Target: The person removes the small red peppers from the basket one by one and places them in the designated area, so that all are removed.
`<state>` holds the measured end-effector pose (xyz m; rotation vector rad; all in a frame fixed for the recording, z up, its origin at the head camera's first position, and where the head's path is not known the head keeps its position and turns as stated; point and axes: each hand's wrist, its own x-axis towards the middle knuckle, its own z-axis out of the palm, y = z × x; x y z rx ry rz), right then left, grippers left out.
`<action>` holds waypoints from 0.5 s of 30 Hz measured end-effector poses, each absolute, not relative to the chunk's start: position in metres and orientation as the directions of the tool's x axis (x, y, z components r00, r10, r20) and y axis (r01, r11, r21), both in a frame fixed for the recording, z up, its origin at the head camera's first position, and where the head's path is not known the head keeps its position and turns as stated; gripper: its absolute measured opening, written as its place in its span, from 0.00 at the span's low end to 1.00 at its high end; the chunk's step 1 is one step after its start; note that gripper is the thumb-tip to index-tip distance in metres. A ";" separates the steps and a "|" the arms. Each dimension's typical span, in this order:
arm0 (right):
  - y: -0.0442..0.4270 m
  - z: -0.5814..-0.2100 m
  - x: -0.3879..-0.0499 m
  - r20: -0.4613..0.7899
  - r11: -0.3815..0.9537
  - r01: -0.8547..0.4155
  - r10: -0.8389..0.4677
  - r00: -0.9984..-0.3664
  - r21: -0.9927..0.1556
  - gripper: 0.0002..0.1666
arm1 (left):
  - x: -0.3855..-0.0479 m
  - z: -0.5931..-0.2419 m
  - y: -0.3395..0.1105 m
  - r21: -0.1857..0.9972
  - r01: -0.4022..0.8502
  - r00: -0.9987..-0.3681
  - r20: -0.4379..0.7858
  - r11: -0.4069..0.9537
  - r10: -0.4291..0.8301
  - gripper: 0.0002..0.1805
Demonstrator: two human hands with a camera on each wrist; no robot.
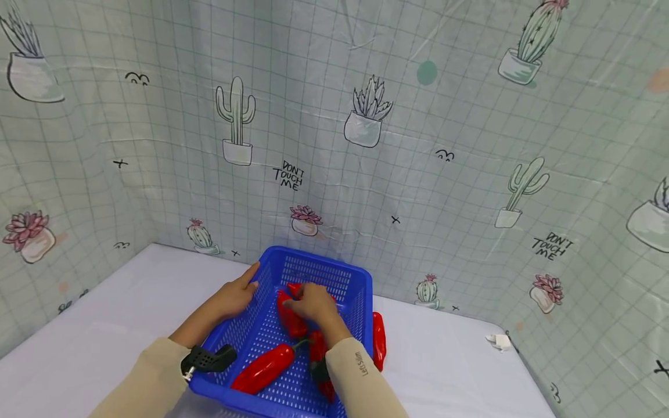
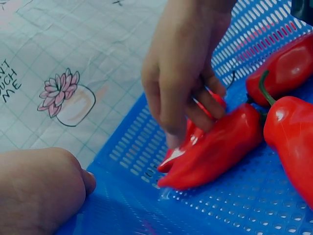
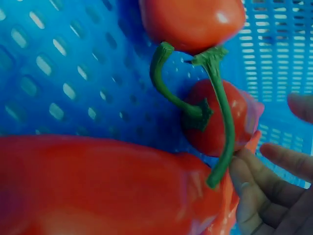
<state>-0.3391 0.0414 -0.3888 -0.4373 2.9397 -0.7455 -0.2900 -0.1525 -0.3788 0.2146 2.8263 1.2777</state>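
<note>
A blue perforated plastic basket (image 1: 325, 256) holds several glossy red peppers with green stems. My left hand (image 1: 237, 297) rests against the basket's left wall, one finger stretched along its outside. Inside the basket, my right hand (image 1: 315, 303) reaches down over a red pepper (image 1: 290, 318) near the far end. In the left wrist view its fingertips touch peppers (image 2: 220, 149) lying side by side. The right wrist view shows those fingers (image 3: 279, 161) spread loosely beside a pepper (image 3: 215, 117), not closed round it. Another pepper (image 1: 263, 368) lies at the basket's near left.
One red pepper (image 1: 379, 341) lies on the white table (image 1: 444, 360), outside the basket's right wall. A small crumpled white scrap (image 1: 500, 342) sits farther right. Behind the table hangs a grid-patterned cloth (image 1: 324, 116) printed with potted cacti.
</note>
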 end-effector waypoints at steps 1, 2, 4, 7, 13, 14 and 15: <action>0.040 -0.389 -0.338 -0.030 0.847 -0.254 -0.302 -0.953 -0.468 0.21 | -0.290 -0.379 -0.153 0.751 0.111 -0.990 0.027 0.651 0.138 0.31; 0.039 -0.390 -0.338 -0.053 0.854 -0.258 -0.314 -0.948 -0.452 0.23 | -0.289 -0.379 -0.153 0.752 0.110 -0.990 0.026 0.650 0.137 0.31; 0.037 -0.392 -0.337 -0.089 0.859 -0.277 -0.345 -0.934 -0.430 0.25 | -0.289 -0.379 -0.153 0.754 0.110 -0.990 0.028 0.647 0.135 0.31; 0.035 -0.393 -0.336 -0.130 0.856 -0.311 -0.393 -0.910 -0.412 0.27 | -0.289 -0.381 -0.153 0.758 0.105 -0.991 0.025 0.643 0.133 0.31; 0.033 -0.394 -0.336 -0.118 0.841 -0.362 -0.440 -0.890 -0.403 0.28 | -0.289 -0.382 -0.153 0.762 0.102 -0.991 0.022 0.640 0.133 0.31; 0.033 -0.394 -0.337 -0.108 0.840 -0.370 -0.443 -0.890 -0.398 0.29 | -0.289 -0.381 -0.153 0.764 0.105 -0.991 0.024 0.637 0.134 0.31; 0.032 -0.394 -0.337 -0.096 0.836 -0.379 -0.448 -0.889 -0.396 0.29 | -0.289 -0.381 -0.153 0.764 0.108 -0.990 0.028 0.636 0.135 0.31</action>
